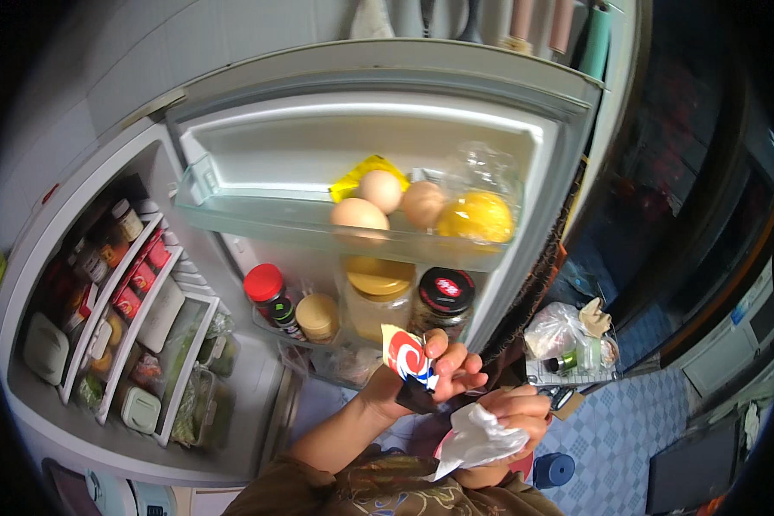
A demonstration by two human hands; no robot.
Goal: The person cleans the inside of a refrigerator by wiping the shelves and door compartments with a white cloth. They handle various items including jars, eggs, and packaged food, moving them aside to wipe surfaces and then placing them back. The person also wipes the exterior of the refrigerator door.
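Note:
In front of the open refrigerator door, my left hand (pixel 448 367) pinches a small packet (pixel 407 351) with a red, white and blue swirl; a dark part hangs at its lower end. Close beside it on the right, my right hand (pixel 519 413) grips a crumpled white tissue or cloth (pixel 480 438). Beyond the hands, the upper door shelf (pixel 277 216) holds several eggs (pixel 360 216), a yellow wrapper (pixel 371 169) and a yellow fruit in clear plastic (pixel 476 216). Below stand a gold-lidded jar (pixel 379 280), a black-lidded jar (pixel 447 291), a red-lidded bottle (pixel 264 282) and a beige-lidded container (pixel 317 316).
The refrigerator compartment (pixel 148 132) stands open at left, with food boxes (pixel 140 409) and bags on its shelves. Utensils hang above the door. At right, a wire rack (pixel 577 374) holds plastic bags (pixel 551 329); a blue stool or bin (pixel 553 470) stands on the tiled floor.

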